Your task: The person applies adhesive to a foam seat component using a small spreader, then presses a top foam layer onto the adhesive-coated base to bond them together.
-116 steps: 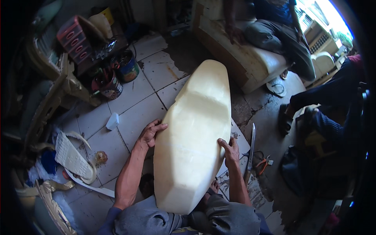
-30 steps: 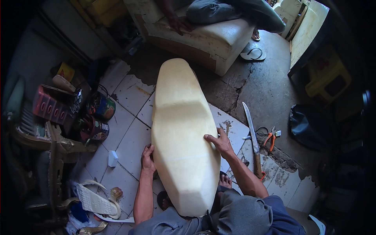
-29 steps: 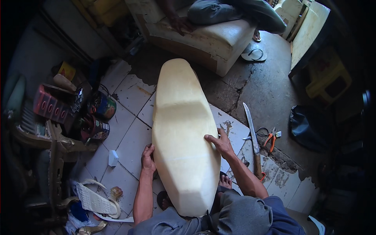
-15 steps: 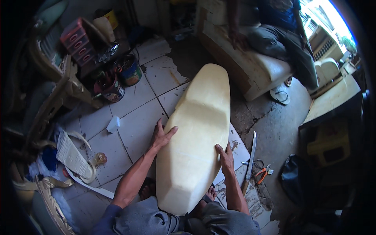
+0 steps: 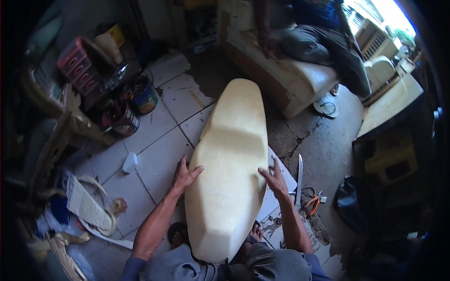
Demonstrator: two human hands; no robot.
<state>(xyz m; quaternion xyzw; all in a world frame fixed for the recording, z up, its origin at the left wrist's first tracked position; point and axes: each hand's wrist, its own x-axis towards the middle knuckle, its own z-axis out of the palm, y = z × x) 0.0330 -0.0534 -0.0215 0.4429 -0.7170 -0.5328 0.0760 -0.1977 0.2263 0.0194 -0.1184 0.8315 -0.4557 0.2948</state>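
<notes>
A long cream-coloured foam motorcycle seat [image 5: 229, 173] stands lengthwise between my knees, its narrow end pointing away from me. A step crosses its upper part, and the near end has flat, angled faces. At its left edge is my left hand [image 5: 185, 176], the thumb on the foam and the fingers spread along the side. Across from it, my right hand [image 5: 275, 178] is at the right edge, fingers apart, the thumb near or touching the foam. Neither hand wraps round the seat. Its underside is hidden.
A long knife [image 5: 299, 180] and orange-handled pliers [image 5: 314, 202] lie right of the seat. Tubs of tools [image 5: 121, 117] and a pink drawer unit [image 5: 77, 65] stand at the far left. A person [image 5: 323, 47] sits on a pale bench [image 5: 302, 89] at the far right.
My right hand has loosened and its fingers have spread away from the seat's edge. The left hand stays at its side, slightly lower. The whole view has shifted a little.
</notes>
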